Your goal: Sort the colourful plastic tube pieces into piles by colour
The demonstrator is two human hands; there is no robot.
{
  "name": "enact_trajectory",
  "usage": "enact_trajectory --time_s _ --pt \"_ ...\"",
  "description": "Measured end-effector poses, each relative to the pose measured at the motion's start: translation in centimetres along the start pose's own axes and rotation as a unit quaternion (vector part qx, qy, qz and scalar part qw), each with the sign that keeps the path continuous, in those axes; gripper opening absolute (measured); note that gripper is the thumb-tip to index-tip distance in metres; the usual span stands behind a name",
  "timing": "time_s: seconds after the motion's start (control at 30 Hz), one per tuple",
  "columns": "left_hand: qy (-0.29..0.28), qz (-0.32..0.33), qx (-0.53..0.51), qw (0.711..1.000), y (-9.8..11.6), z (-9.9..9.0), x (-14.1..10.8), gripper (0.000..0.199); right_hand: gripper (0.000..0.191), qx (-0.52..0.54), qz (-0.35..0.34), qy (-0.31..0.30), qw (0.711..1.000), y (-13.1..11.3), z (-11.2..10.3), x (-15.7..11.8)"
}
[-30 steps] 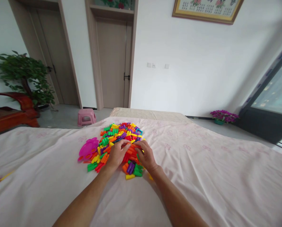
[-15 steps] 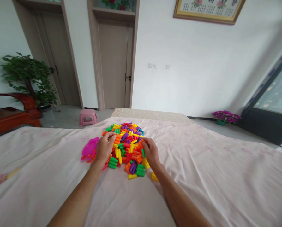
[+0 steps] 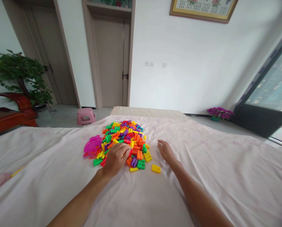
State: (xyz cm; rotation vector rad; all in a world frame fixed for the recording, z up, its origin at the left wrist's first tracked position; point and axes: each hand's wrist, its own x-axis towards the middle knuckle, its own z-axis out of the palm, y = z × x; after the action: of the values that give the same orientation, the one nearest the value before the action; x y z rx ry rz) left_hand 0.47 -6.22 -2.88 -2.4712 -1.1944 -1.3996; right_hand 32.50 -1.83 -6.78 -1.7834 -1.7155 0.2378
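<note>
My left hand [image 3: 117, 157] is over the near left part of a heap of plastic building blocks [image 3: 136, 137]. Its fingers are bent toward the thumb, and a red block [image 3: 130, 153] shows at the fingertips; the hand hides part of the grip. My right hand [image 3: 165, 152] hovers just right of the heap, fingers stretched out, with nothing seen in it. The blocks are tube-shaped pieces in red, orange, yellow, green and purple. Close to my right hand, a yellow block [image 3: 156, 169] lies apart from the others.
A magenta plastic piece [image 3: 92, 145] lies left of the heap on the pale bed-like cloth [image 3: 202, 176]. A pink object with a yellow stick [image 3: 17, 171] is at the far left. Beyond stand a pink stool [image 3: 86, 116], a red wooden chair [image 3: 24, 108] and potted plants.
My left hand has moved right and nearer to me, across the heap. My right hand has left the heap, moved right and opened. The view has shifted slightly.
</note>
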Motion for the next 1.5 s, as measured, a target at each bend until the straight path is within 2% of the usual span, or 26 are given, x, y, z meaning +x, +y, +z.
enact_trajectory --time_s 0.1,0.2,0.3,0.4,0.57,0.63,0.83,1.07,1.5 --pt "0.046 -0.054 0.055 0.996 -2.3 -1.2 -1.3 0.024 0.048 -0.167 0.031 -0.021 0.985 2.5 -2.2 -2.9" --pt "0.070 -0.105 0.132 0.983 -5.3 -3.3 -2.1 0.023 0.047 -0.250 0.068 -0.010 0.966 4.4 -3.5 -5.0" --pt "0.064 -0.138 0.199 0.968 -7.5 -5.1 -3.3 0.024 0.046 -0.269 0.082 -0.005 0.960 4.9 -3.7 -5.5" --pt "0.061 -0.204 0.238 0.948 -9.1 -5.8 -4.5 0.031 0.044 -0.274 0.087 0.004 0.958 4.7 -3.5 -5.1" --pt "0.021 -0.356 0.229 0.905 -11.4 -5.3 -5.8 0.044 0.041 -0.269 0.088 0.012 0.959 4.5 -3.4 -4.9" --pt "0.001 -0.386 0.200 0.901 -11.9 -4.9 -6.0 0.047 0.040 -0.267 0.087 0.016 0.960 4.7 -3.5 -4.9" --pt "-0.032 -0.379 0.168 0.910 -12.2 -3.9 -6.2 0.044 0.041 -0.263 0.082 0.014 0.961 5.2 -3.5 -4.8" --pt "-0.053 -0.362 0.182 0.913 -11.9 -3.6 -6.1 0.047 0.041 -0.269 0.075 0.017 0.960 5.5 -3.4 -4.7" --pt "-0.058 -0.344 0.188 0.918 -11.4 -3.5 -6.1 0.044 0.041 -0.271 0.083 0.013 0.959 4.8 -3.7 -4.9"
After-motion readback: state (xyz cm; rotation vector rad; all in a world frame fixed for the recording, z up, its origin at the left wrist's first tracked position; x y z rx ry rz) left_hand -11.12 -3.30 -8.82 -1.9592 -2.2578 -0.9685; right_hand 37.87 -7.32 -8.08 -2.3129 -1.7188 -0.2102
